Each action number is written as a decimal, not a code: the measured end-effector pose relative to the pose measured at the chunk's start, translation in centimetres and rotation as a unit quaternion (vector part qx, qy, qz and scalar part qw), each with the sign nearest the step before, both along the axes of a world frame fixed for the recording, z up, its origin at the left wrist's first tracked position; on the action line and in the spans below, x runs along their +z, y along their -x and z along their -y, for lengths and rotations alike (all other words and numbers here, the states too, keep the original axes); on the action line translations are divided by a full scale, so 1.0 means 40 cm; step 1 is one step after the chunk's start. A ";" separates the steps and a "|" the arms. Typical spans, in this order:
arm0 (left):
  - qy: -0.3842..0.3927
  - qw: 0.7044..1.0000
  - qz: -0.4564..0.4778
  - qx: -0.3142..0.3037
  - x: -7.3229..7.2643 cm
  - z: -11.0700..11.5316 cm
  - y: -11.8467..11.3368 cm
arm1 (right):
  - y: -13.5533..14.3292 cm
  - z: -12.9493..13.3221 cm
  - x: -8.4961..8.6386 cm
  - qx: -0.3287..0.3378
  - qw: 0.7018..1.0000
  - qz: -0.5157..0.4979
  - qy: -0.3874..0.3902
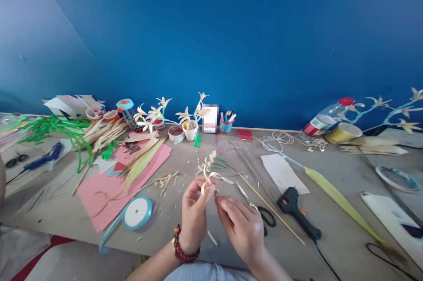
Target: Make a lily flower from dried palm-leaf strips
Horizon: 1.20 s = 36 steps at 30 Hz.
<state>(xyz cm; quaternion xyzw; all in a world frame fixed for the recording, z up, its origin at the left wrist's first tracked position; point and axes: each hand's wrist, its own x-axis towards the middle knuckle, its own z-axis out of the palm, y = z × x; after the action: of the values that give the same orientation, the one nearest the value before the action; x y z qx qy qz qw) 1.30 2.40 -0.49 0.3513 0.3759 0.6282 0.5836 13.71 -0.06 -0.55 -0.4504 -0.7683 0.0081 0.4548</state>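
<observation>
Near the front middle of the table, my left hand (195,210) pinches a pale cream flower (207,178) with curled petals between thumb and fingers. A bead bracelet circles that wrist. Close beside it on the right, my right hand (240,227) is closed at the flower's base, its fingertips pressed together; whatever thin part they grip is too small to make out. Just beyond the hands lie small cream flowers (213,157) on green stems. Scissors (257,209) with black handles rest right of my right hand, partly behind it.
A ribbon roll (136,212) and pink paper (99,201) lie left. To the right are a wooden stick (274,211), a black glue gun (297,212), white paper (284,173) and a long husk (340,201). Cups with flowers and a bottle (325,118) line the blue wall.
</observation>
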 end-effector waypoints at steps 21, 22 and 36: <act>-0.016 1.000 0.014 -0.004 0.001 -0.002 -0.008 | -0.009 -0.037 0.056 -0.009 1.000 -0.024 0.001; -0.013 1.000 0.023 -0.004 0.001 -0.003 -0.007 | -0.007 -0.039 0.054 -0.011 1.000 -0.021 0.000; -0.023 1.000 0.018 0.003 -0.006 0.003 -0.013 | 0.000 -0.058 0.040 -0.014 0.999 -0.043 0.025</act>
<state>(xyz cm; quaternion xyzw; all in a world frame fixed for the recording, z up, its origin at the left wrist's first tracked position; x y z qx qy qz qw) 1.83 2.27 -0.74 0.3519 0.3517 0.6447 0.5803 13.72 2.25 1.05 -0.4720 -0.7409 0.0406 0.4761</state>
